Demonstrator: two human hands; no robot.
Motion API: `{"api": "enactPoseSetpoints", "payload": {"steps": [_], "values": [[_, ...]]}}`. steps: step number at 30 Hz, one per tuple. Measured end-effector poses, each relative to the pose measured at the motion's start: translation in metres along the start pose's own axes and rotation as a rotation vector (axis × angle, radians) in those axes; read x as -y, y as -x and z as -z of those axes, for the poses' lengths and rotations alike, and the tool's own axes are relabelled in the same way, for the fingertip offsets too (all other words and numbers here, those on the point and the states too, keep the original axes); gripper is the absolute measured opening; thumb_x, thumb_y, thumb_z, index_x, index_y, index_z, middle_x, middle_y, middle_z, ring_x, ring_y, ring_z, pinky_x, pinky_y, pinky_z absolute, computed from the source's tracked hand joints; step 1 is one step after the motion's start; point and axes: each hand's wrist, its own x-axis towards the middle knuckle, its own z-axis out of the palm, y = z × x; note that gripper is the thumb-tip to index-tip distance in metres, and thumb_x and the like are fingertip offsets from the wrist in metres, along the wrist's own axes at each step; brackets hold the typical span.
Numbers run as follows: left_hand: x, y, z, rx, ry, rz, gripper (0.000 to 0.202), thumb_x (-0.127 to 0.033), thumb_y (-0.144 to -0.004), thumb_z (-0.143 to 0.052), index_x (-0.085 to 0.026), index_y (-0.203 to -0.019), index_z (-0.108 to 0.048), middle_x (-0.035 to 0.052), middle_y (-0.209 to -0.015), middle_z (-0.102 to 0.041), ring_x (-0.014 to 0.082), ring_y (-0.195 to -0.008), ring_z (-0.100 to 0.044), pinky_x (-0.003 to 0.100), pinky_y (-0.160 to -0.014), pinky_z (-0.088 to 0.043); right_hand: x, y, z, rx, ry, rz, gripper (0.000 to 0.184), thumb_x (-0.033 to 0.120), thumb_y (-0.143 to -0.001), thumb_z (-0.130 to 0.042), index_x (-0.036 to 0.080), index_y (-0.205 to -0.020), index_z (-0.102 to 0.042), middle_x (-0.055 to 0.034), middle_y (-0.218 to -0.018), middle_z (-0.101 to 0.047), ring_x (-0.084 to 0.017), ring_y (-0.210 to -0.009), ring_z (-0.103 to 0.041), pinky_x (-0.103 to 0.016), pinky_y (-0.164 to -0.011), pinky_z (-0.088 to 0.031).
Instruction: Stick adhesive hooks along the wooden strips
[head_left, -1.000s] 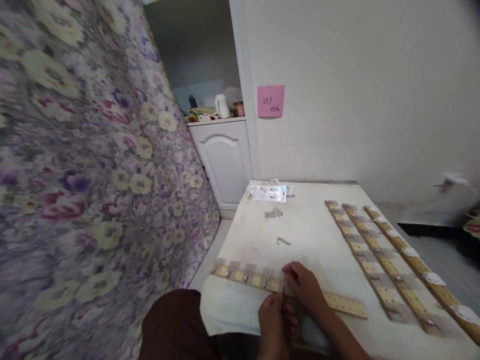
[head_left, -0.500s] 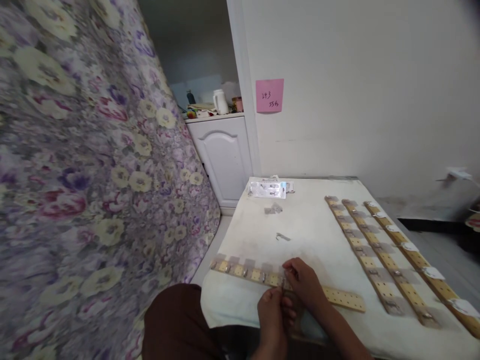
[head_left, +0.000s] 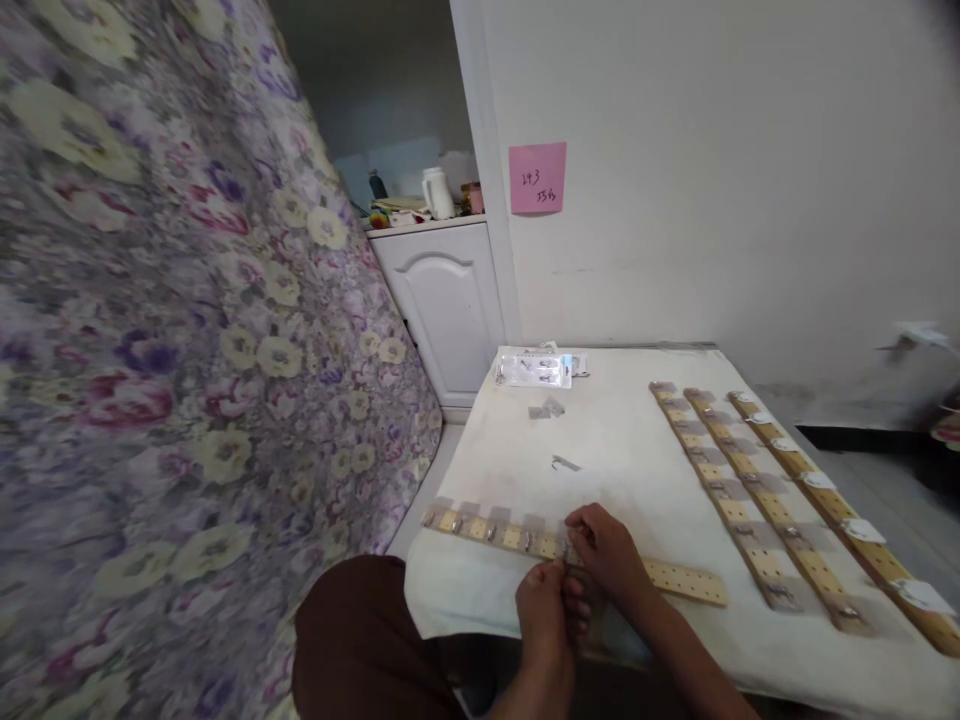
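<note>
A pale wooden strip with rows of holes (head_left: 682,580) lies along the table's near edge. Several small translucent cards (head_left: 501,522), each with a small metal piece, sit across its left part. My right hand (head_left: 609,552) is over the strip's middle, thumb and finger pinched at another card there. Just below it, my left hand (head_left: 544,605) has its fingers closed at the strip's front edge, close to the right fingertips. What either hand grips is too small to make out. A thin grey metal piece (head_left: 566,463) lies beyond the hands.
Three more wooden strips with attached pieces (head_left: 731,508) lie at the right of the white-covered table (head_left: 480,450). Blister packs (head_left: 534,370) and small clear packets (head_left: 546,408) are towards the back. A floral curtain (head_left: 225,400) hangs at left.
The view has tilted slightly, so the table sits a little higher in the picture. Both hands stay at the same spot on the strip.
</note>
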Motion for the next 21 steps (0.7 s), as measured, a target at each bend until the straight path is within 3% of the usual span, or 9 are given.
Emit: {"api": "enactPoseSetpoints", "payload": {"steps": [21], "values": [[-0.0036, 0.0024, -0.0031, -0.009, -0.032, 0.012, 0.018, -0.034, -0.072, -0.050, -0.019, -0.064, -0.045, -0.0056, -0.043, -0.053, 0.0075, -0.029, -0.046, 0.017, -0.030, -0.028, 0.0043, 0.0033, 0.0083, 0.088, 0.013, 0.071, 0.020, 0.012, -0.072, -0.046, 0.019, -0.087, -0.058, -0.0030, -0.087, -0.059, -0.013, -0.074, -0.056, -0.025, -0.071, -0.042]]}}
